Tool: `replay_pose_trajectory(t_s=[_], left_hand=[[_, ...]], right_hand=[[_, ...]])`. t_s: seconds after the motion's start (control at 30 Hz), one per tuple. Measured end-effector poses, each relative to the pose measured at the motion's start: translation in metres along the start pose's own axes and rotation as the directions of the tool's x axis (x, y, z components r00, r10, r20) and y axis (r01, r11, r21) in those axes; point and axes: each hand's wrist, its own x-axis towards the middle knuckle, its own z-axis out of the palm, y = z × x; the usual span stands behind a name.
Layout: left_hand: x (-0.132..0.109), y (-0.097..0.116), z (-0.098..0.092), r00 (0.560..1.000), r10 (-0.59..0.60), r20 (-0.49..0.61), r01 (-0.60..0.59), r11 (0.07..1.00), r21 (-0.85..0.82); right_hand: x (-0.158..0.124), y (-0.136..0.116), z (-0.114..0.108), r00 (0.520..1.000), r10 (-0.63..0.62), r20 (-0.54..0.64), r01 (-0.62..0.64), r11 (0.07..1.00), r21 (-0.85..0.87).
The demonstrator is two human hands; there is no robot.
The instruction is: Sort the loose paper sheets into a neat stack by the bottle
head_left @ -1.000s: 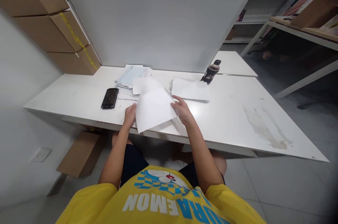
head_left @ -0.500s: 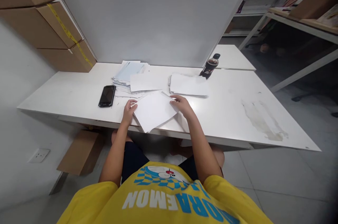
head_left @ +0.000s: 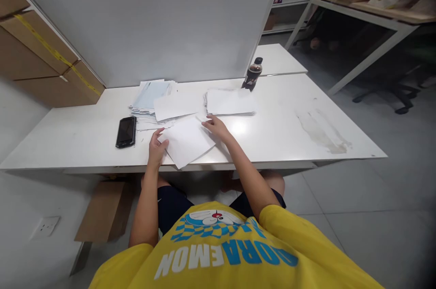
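Note:
A white sheet of paper (head_left: 188, 141) lies at a slant over the front edge of the table, one corner pointing toward me. My left hand (head_left: 157, 148) grips its left edge between thumb and fingers. At the far right edge, my right hand (head_left: 216, 127) has its fingers closed on the same sheet near a narrow strip that looks folded up. Just beyond is another loose white sheet (head_left: 175, 106), partly on a messy pile of papers (head_left: 150, 95) with a bluish top sheet. A neater stack of white paper (head_left: 230, 101) sits beyond my right hand.
A black phone (head_left: 126, 132) lies left of the papers. A dark drink bottle (head_left: 252, 74) stands behind the neat stack. Cardboard boxes (head_left: 51, 62) are piled at the left, and another box (head_left: 105, 209) is under the white table (head_left: 279, 130). A grey panel (head_left: 163, 21) rises behind.
My view has turned to the right, so the table's contents sit further left. My right hand has shifted slightly toward the sheet's far corner; both hands stay on the paper.

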Motion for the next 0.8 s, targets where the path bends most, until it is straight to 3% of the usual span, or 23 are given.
replay_pose_trajectory(t_s=[0.13, 0.27, 0.37, 0.5, 0.67, 0.8], left_hand=[[-0.003, 0.005, 0.004, 1.000, -0.009, 0.005, 0.009, 1.000, -0.013], [-0.012, 0.019, 0.011, 0.999, 0.047, -0.017, -0.046, 0.997, 0.060], [-0.022, 0.038, 0.020, 0.986, 0.160, -0.047, -0.150, 0.972, 0.180], [-0.034, 0.055, 0.036, 0.952, 0.303, -0.052, -0.279, 0.922, 0.269], [-0.042, 0.035, 0.057, 0.910, 0.389, -0.143, -0.373, 0.919, 0.123], [-0.050, 0.007, 0.066, 0.954, 0.248, -0.170, -0.255, 0.967, -0.023]], right_hand=[[-0.008, -0.006, 0.005, 1.000, 0.015, 0.021, -0.015, 1.000, 0.025], [-0.012, -0.012, -0.007, 0.993, 0.003, 0.114, -0.027, 0.978, 0.207], [-0.020, -0.017, -0.031, 0.983, -0.132, 0.130, 0.080, 0.933, 0.350], [-0.047, -0.017, -0.060, 0.966, -0.260, -0.005, 0.233, 0.855, 0.463], [-0.091, 0.007, -0.061, 0.951, -0.236, -0.200, 0.299, 0.867, 0.399], [-0.112, 0.030, -0.044, 0.936, -0.186, -0.299, 0.299, 0.868, 0.396]])
